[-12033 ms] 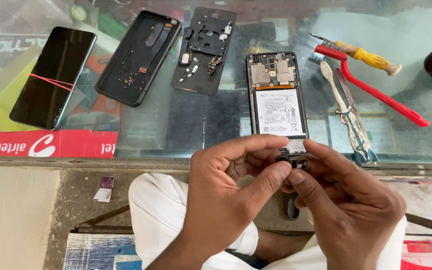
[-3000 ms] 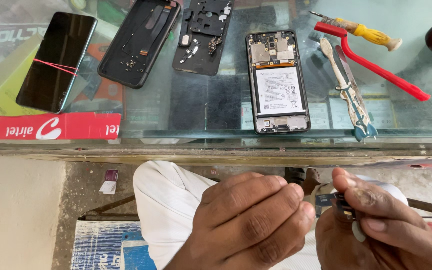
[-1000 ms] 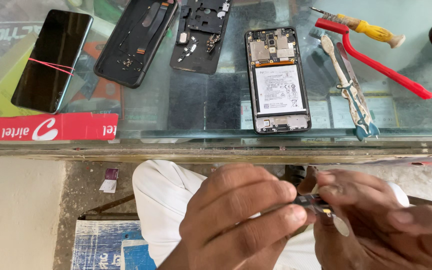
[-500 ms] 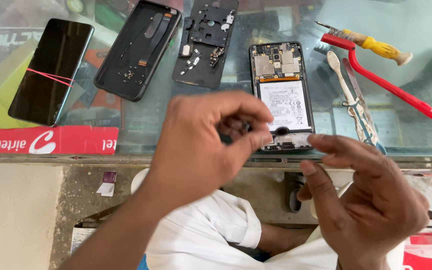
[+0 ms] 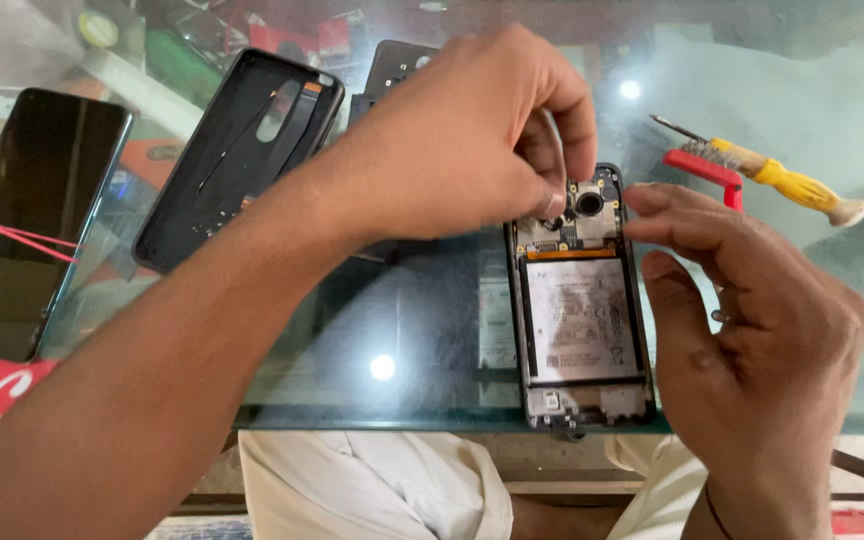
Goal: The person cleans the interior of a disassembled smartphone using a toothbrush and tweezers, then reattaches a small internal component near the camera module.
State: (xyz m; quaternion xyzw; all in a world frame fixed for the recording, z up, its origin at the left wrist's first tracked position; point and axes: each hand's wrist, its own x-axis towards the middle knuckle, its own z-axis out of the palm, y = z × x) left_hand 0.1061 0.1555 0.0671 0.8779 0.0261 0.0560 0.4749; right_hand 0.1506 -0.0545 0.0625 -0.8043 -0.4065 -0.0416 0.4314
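An opened phone [image 5: 580, 320] lies on the glass counter [image 5: 402, 330], its white battery and circuit boards exposed. My left hand [image 5: 452, 150] reaches across to the phone's top end. Its thumb and forefinger pinch a small round black camera module [image 5: 588, 203] sitting on the upper board. My right hand [image 5: 752, 330] is beside the phone on the right, fingers spread and holding nothing. Its fingertips rest against the phone's upper right edge.
A black back cover [image 5: 237, 150] lies inside-up left of my forearm. A dark phone with a red band [image 5: 32, 220] is at the far left. A yellow-handled brush tool [image 5: 782, 180] and a red tool [image 5: 702, 168] lie at the right. A black inner frame [image 5: 392, 60] is mostly hidden.
My hands rose from my lap to the counter. The left hand carried a small black part up to the phone's top end, and the right hand moved in alongside the phone.
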